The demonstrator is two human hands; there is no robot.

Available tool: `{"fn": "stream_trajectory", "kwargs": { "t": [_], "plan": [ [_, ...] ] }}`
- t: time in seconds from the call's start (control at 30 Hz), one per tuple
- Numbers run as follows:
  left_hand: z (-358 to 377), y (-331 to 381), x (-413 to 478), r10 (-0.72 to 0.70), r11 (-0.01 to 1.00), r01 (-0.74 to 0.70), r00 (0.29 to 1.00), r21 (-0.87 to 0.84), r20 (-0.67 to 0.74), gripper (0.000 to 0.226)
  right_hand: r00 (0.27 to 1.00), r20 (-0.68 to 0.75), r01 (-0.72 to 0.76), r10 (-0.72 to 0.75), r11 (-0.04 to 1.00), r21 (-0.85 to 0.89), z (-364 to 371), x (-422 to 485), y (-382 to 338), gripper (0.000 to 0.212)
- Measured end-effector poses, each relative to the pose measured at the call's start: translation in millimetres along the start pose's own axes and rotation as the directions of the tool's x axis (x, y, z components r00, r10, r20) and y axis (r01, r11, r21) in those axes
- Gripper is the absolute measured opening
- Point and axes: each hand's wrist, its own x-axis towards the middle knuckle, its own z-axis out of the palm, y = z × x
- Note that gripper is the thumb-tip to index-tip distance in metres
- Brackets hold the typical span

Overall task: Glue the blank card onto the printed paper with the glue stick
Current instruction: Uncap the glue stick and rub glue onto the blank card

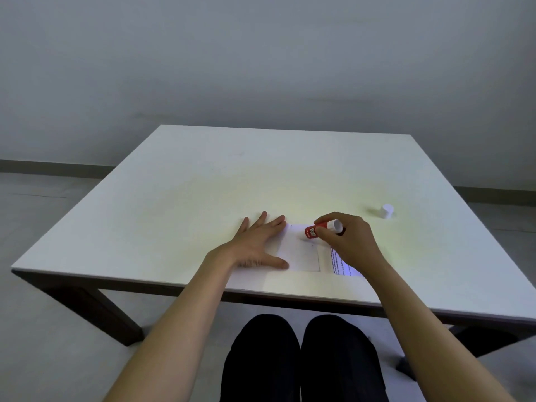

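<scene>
1 card (pixel 300 252), 1 printed paper (pixel 342 264), 1 glue stick (pixel 316 229), 1 cap (pixel 386 211), 2 hands.

Red glue stick (pixel 313 231), white cap (pixel 386 211), white card (pixel 301 253), white table (pixel 203 181).

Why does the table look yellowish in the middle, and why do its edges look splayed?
Head view: a warm yellowish patch tints the white table around the hands, likely light or lens colour cast; the wide-angle lens splays the table edges; glare washes out the white blank card, and the small white cap looks soft.
</scene>
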Motion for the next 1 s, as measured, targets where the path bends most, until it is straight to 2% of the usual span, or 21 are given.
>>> {"fn": "stream_trajectory", "kwargs": {
  "t": [0.1,0.2,0.27,0.33,0.47,0.5,0.57,0.63,0.7,0.8,0.87,0.93,1.0],
  "plan": [
    [-1,2,-2,-0.009,1.000,0.009,1.000,-0.013,-0.002,0.101,0.998,0.067,-0.012,0.007,0.997,0.071,-1,-10,-1,0.009],
    [-3,5,-5,-0.010,1.000,0.010,1.000,-0.020,0.008,0.100,0.996,0.094,-0.034,0.005,0.951,0.308,-14,-16,0,0.017],
    [-4,6,-7,-0.006,0.999,0.006,1.000,-0.042,0.012,0.100,0.993,0.106,-0.103,0.054,0.838,0.536,-23,-18,1,0.007],
    [-6,7,-9,-0.016,0.995,0.018,1.000,-0.098,0.017,0.100,0.978,0.169,-0.204,0.120,0.693,0.692,-26,-19,2,0.010],
    [-11,8,-13,-0.152,0.939,0.146,0.988,-0.311,0.006,0.087,0.925,0.329,-0.379,0.191,0.399,0.835,-18,-22,-2,0.017],
    [-13,10,-13,-0.142,0.924,0.118,0.989,-0.364,-0.039,0.080,0.915,0.354,-0.401,0.193,0.334,0.853,-14,-22,-4,0.020],
    [-15,18,-12,-0.082,0.872,-0.031,0.974,-0.488,-0.209,0.057,0.904,0.382,-0.421,0.190,0.241,0.875,-5,-23,-8,0.026],
    [-19,34,-10,-0.075,0.787,-0.181,0.921,-0.590,-0.383,0.031,0.900,0.398,-0.428,0.177,0.180,0.886,4,-23,-14,0.033],
    [-21,54,-9,-0.100,0.688,-0.272,0.883,-0.673,-0.459,0.017,0.895,0.414,-0.438,0.167,0.144,0.888,14,-22,-18,0.040],
    [-18,72,-5,-0.162,0.613,-0.324,0.841,-0.720,-0.516,0.010,0.899,0.408,-0.430,0.159,0.152,0.890,23,-22,-21,0.035],
    [-16,75,-3,-0.216,0.596,-0.321,0.819,-0.736,-0.532,0.006,0.915,0.372,-0.400,0.157,0.232,0.887,24,-23,-21,0.031],
    [-20,71,-3,-0.270,0.589,-0.315,0.791,-0.744,-0.549,0.004,0.939,0.293,-0.343,0.181,0.412,0.844,24,-25,-19,0.034],
    [-34,65,-2,-0.335,0.624,-0.309,0.723,-0.717,-0.604,0.009,0.959,0.162,-0.274,0.231,0.631,0.726,23,-27,-14,0.040]
  ]
}}
